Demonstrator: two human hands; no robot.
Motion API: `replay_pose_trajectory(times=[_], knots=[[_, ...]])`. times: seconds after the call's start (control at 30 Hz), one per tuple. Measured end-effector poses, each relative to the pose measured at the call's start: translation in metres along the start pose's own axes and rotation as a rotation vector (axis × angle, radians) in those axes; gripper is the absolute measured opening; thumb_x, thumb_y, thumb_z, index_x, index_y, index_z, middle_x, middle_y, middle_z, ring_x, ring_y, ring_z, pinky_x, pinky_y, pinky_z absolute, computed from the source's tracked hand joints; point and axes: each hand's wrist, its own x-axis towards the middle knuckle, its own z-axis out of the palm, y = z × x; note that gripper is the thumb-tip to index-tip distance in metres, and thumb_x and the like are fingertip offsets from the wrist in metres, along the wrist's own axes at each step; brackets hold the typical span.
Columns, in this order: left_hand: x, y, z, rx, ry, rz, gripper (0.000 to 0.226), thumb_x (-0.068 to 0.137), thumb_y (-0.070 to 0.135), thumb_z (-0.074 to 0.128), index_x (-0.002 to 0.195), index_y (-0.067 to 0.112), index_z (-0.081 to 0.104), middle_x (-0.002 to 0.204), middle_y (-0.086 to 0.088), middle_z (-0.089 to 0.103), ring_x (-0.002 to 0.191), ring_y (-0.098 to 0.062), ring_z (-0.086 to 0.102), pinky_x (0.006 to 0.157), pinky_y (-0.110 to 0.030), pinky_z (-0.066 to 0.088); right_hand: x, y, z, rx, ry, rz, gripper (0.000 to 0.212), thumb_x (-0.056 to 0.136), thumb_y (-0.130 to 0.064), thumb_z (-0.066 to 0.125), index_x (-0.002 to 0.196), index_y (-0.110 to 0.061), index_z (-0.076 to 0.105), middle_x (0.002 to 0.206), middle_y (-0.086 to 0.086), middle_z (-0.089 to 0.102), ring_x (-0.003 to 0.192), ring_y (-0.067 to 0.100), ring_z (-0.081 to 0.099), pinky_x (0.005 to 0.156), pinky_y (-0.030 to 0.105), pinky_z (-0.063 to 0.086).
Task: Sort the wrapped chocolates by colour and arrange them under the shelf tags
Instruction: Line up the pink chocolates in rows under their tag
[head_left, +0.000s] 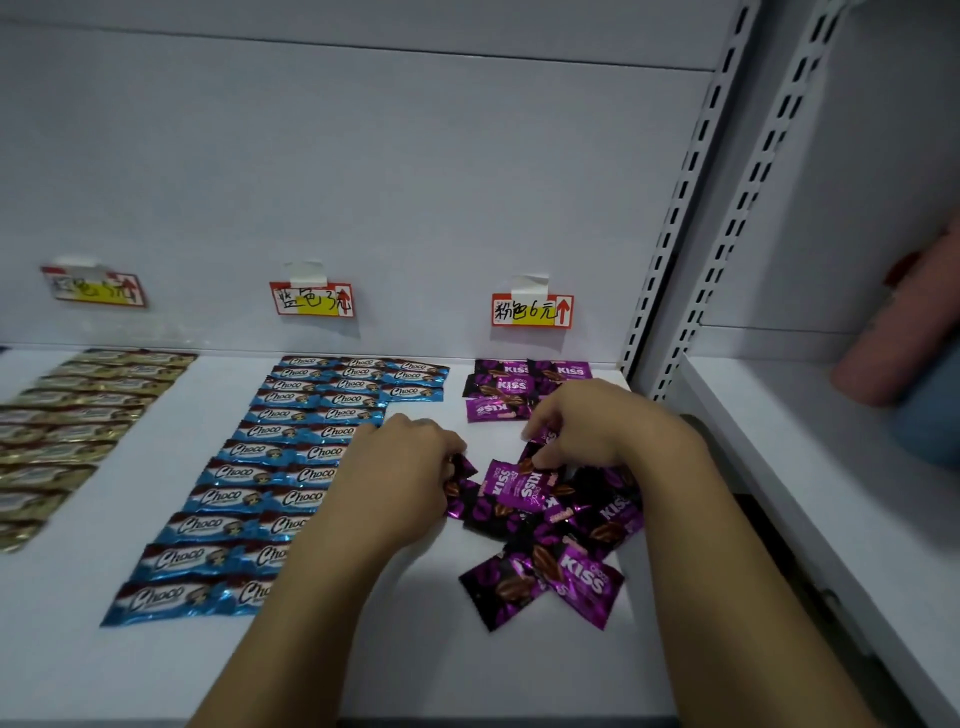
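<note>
White shelf (78, 665), contents left to right.

- Left tag (93, 286) on the back wall, writing blurred. Below it, gold chocolates (78, 415) in two neat columns.
- Middle tag (311, 300). Below it, blue chocolates (275, 457) marked Choco, in columns running front to back, with a short third column at the back.
- Left hand (400, 467): fingers curled, gripping a purple wrapper (460, 467) at the left edge of the loose pile.
- Loose pile (561, 525): purple chocolates marked Kiss, jumbled and overlapping, towards the shelf front.
- Right hand (587, 421): fingertips pinching a purple piece (545, 434) at the pile's back edge.
- Right tag (532, 310). Just below it, a purple row (519, 384) of a few chocolates near the wall.
- Slotted upright (680, 208) at the shelf's right end.
</note>
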Motion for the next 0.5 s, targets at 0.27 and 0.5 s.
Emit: replay_pose_trajectory(times=[0.27,0.5], knots=[[-0.019,0.009,0.005,-0.276,0.079,0.025,0.033,0.098,0.033,0.047,0.129,0.038,0.056,0.129,0.012,0.059,0.117,-0.009,0.049,0.098,-0.032,0.043,-0.033,-0.007,0.029,-0.065,0.113,0.002,0.032,0.095,-0.037,0.054,0.126,-0.031,0.060,0.128,0.000,0.057,0.112,0.020,0.054,0.093,0.036,0.048],[-0.039,0.015,0.019,-0.352,0.266,0.054,0.030,0.099,0.040,0.042,0.123,0.037,0.059,0.131,0.018,0.052,0.121,-0.005,0.035,0.104,-0.034,0.027,-0.055,0.000,0.061,-0.051,0.435,0.069,0.036,0.094,-0.050,0.049,0.128,-0.037,0.056,0.124,-0.005,0.048,0.119,0.015,0.040,0.100,0.033,0.033]])
